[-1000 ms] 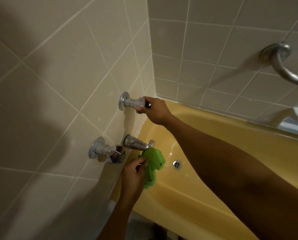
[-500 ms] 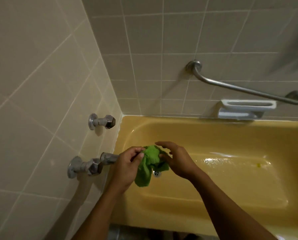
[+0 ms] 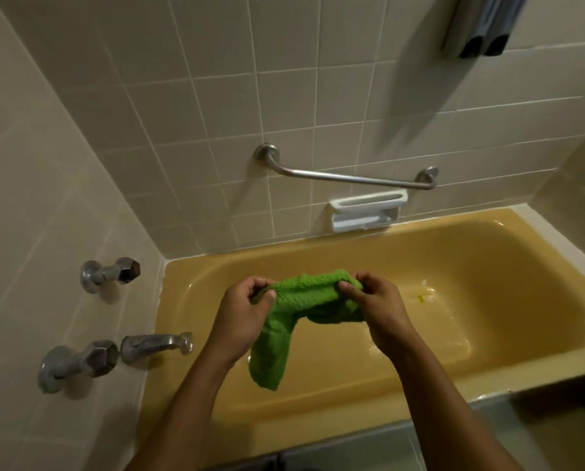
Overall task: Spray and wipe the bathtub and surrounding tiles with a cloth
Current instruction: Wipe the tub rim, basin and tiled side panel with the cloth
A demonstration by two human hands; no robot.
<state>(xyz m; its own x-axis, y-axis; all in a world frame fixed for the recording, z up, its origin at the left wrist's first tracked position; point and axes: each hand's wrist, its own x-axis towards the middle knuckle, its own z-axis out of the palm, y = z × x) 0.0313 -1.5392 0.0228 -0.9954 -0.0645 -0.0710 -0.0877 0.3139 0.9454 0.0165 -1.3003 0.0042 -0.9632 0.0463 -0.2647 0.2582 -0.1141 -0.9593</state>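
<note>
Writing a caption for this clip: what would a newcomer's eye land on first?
The green cloth, stretched between the left hand and right hand over the yellow bathtub. Behind it, a metal grab bar slants across the tiled back wall above a white soap holder; chrome taps jut from the side wall.
</note>
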